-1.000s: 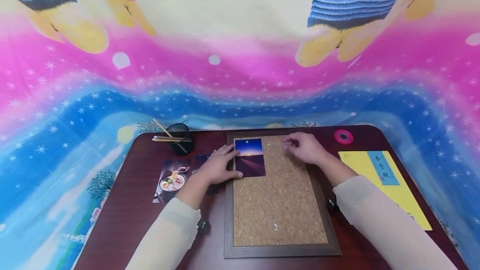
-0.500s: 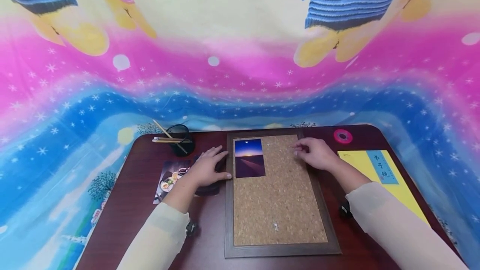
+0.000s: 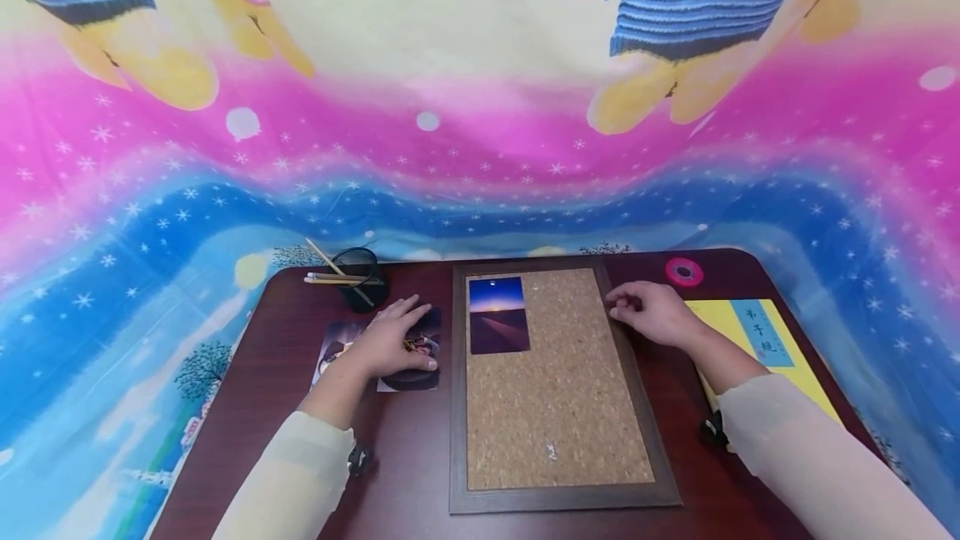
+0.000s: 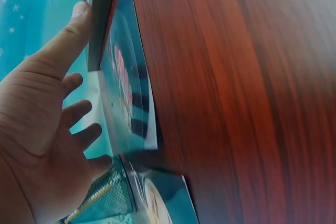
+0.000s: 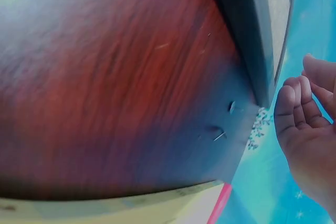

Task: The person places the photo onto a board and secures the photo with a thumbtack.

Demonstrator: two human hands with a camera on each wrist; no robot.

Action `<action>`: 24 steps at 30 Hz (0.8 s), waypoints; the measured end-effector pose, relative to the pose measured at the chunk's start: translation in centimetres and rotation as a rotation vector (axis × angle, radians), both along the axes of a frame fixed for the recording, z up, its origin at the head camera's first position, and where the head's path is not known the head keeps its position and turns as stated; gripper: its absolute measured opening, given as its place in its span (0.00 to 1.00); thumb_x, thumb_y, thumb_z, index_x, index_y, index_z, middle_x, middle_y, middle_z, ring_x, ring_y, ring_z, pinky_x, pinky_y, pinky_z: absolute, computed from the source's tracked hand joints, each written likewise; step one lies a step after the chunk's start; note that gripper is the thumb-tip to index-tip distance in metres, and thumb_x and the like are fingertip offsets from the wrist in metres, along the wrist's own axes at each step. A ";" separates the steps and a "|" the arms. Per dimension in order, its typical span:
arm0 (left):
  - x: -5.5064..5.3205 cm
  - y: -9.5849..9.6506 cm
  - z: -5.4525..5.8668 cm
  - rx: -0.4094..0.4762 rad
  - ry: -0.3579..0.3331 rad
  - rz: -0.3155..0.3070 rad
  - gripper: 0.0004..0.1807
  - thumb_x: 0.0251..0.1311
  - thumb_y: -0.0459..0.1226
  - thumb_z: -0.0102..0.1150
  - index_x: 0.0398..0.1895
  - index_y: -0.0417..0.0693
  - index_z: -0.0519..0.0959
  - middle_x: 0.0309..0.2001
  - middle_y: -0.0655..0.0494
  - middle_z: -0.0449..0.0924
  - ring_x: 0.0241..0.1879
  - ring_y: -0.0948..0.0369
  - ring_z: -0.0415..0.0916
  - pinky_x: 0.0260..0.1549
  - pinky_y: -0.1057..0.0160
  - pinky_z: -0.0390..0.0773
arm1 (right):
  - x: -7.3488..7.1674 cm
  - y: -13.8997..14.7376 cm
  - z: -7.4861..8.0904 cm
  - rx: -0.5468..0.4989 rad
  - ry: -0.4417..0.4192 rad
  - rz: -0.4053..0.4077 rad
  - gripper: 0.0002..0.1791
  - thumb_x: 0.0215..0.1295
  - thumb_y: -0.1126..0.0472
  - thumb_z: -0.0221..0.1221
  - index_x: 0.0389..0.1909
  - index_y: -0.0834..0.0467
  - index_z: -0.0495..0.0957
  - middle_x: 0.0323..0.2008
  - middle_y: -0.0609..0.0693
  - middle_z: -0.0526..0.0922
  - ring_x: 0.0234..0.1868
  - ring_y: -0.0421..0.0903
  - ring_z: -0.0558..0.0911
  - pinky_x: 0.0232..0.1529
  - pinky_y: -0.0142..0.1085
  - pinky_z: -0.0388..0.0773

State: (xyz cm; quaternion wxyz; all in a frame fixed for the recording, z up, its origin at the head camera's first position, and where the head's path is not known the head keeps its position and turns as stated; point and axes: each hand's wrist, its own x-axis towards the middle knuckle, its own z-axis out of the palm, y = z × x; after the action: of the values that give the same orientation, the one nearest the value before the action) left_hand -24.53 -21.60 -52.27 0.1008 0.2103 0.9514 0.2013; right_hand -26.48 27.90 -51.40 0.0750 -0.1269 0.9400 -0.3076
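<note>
My left hand hovers above two photos left of the framed cork board, fingers spread. It partly hides the bowl-of-food photo and the darker photo beside it. In the left wrist view nothing lies in that hand. Beyond the board's right edge is my right hand, its fingers loosely bent with nothing visible in them. Below it, the right wrist view has two small pin-like pieces on the table. A sunset photo lies at the board's upper left, a small clear pin at its top.
A black mesh pen cup with pencils stands at the back left. At the right lie a yellow book and a pink ring-shaped object. Small clear pieces sit on the cork. A patterned cloth hangs behind the table.
My left hand has left the sunset photo and moved left over the loose photos. My right hand has moved right, from above the cork to past the board's right edge.
</note>
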 end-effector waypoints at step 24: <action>0.4 -2.8 -0.2 -0.029 -0.122 -0.024 0.75 0.30 0.59 0.88 0.83 0.47 0.56 0.82 0.38 0.46 0.81 0.38 0.39 0.73 0.29 0.40 | 1.3 4.9 -0.7 0.049 -0.018 0.036 0.18 0.68 0.69 0.61 0.58 0.62 0.81 0.43 0.51 0.84 0.43 0.47 0.82 0.43 0.44 0.80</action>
State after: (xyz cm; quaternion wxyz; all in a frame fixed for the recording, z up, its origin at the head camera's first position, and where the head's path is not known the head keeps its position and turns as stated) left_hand -24.17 -24.38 -52.52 0.1643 0.2074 0.9437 0.1986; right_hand -25.16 32.76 -52.13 0.0922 -0.1390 0.9442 -0.2841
